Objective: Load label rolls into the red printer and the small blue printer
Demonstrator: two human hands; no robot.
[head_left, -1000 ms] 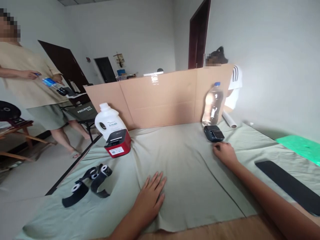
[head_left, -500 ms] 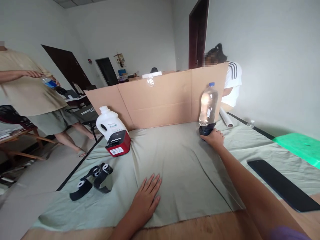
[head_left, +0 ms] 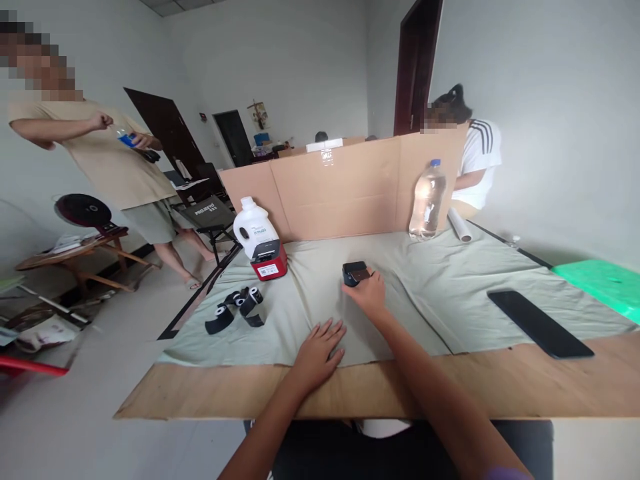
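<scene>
My right hand (head_left: pixel 369 288) grips a small black boxy object (head_left: pixel 354 273) at the middle of the green cloth (head_left: pixel 320 263); its exact kind is unclear. Flat on the cloth near the front edge lies my left hand (head_left: pixel 320 350), fingers stretched out and nothing in them. Left of it are black rolls with white cores (head_left: pixel 240 307), their strips partly unwound. Behind those stands a red and black printer-like device (head_left: pixel 270 261), in front of a white jug (head_left: pixel 255 225). A clear bottle with a blue cap (head_left: pixel 428 203) stands upright at the back right.
A cardboard panel (head_left: pixel 340 190) closes off the table's back. To the right lie a white roll (head_left: pixel 459 225), a black flat slab (head_left: pixel 540 323) and a green lid-like item (head_left: pixel 597 283). One person (head_left: pixel 100 153) stands at left holding a bottle; another (head_left: pixel 480 153) sits behind the panel.
My right hand has carried the black object from in front of the clear bottle leftward and nearer to me. My left hand stays flat on the cloth. The view has shifted left and down.
</scene>
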